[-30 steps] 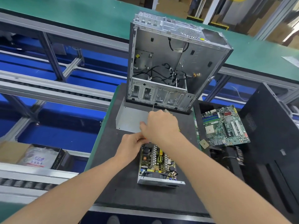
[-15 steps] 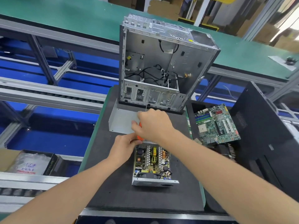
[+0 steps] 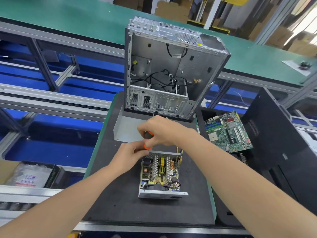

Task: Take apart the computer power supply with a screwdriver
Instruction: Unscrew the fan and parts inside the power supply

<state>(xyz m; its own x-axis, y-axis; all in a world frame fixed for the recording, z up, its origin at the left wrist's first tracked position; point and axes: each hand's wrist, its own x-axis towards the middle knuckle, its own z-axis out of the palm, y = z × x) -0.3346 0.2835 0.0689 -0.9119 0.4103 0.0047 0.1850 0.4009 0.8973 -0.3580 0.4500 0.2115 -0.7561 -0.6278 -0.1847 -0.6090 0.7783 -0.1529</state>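
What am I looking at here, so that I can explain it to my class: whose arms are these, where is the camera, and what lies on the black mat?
There is no machine here. These are a person's two bare arms, filmed by one wide-angle camera worn on the head, looking forward and down. The right hand grips a screwdriver with a black and orange handle, pointed down at the far edge of an opened power supply whose circuit parts lie bare. The left hand is at that same corner, fingers curled by the tool's lower end; what exactly it pinches is unclear. On the black mat there is also a bent grey metal cover, and behind it stands an emptied computer case. A green motherboard lies off to the right.
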